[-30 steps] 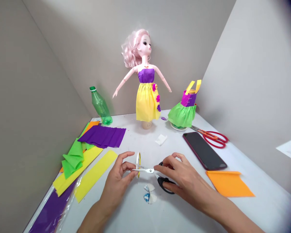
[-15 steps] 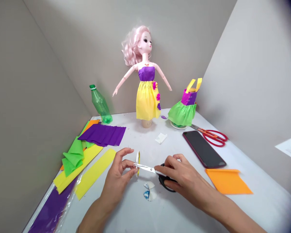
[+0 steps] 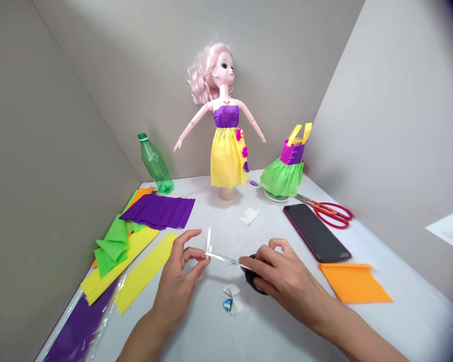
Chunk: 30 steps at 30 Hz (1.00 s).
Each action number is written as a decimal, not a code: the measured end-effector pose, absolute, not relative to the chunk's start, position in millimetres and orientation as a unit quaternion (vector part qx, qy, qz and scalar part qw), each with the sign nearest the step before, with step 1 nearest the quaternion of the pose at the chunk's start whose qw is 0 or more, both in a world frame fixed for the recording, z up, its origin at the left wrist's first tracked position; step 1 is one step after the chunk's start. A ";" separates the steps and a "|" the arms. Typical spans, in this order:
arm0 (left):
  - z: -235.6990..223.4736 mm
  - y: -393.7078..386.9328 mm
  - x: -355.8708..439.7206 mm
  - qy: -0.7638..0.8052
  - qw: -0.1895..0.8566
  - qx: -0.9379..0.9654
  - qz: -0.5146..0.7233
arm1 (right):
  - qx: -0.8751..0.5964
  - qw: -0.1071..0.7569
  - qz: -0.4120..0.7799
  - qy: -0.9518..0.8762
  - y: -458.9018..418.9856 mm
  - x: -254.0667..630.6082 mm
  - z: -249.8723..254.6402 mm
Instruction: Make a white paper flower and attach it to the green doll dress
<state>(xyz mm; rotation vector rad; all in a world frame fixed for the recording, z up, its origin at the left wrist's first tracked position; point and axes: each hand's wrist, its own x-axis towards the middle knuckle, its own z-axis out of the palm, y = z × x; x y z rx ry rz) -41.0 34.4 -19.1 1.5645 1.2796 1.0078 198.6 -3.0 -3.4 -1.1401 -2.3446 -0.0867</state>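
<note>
A thin white strip (image 3: 209, 237), bent back on itself, is pinched between the thumb and fingers of my left hand (image 3: 175, 284). My right hand (image 3: 287, 276) grips small black-handled scissors (image 3: 226, 259), their blades pointing left. The blade tips meet the strip right beside my left fingertips. Below them on the table lies a fan-folded, bow-shaped piece of white and blue paper (image 3: 227, 304). A crumpled white scrap (image 3: 250, 215) rests farther back.
A pink-haired doll (image 3: 228, 156) stands at the back between a green bottle (image 3: 154, 163) and a small green-skirted dress (image 3: 283, 176). Crepe paper, purple (image 3: 162, 210) and yellow (image 3: 145, 271), lies left. To the right are a phone (image 3: 317, 232), red-handled scissors (image 3: 334, 215) and orange paper (image 3: 357, 284).
The strip, a white and yellow loop earlier, now shows as a narrow upright white strip. Both hands and the scissors have shifted slightly left, and the blades have opened a little from nearly closed.
</note>
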 end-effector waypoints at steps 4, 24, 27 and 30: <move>-24.1 38.3 -46.4 0.527 0.291 0.705 0.374 | -0.416 0.280 -0.055 -0.863 -3.3 197.9 -1.2; -15.7 33.3 -33.5 0.455 0.617 0.498 0.406 | -0.479 0.312 0.555 -0.604 -4.3 198.7 8.1; -10.2 29.4 -30.5 0.417 0.668 0.455 0.415 | -0.464 0.297 0.625 -0.554 -3.0 199.2 4.5; -6.4 29.0 -30.0 0.393 0.681 0.440 0.434 | -0.462 0.297 0.629 -0.551 -2.8 199.0 0.4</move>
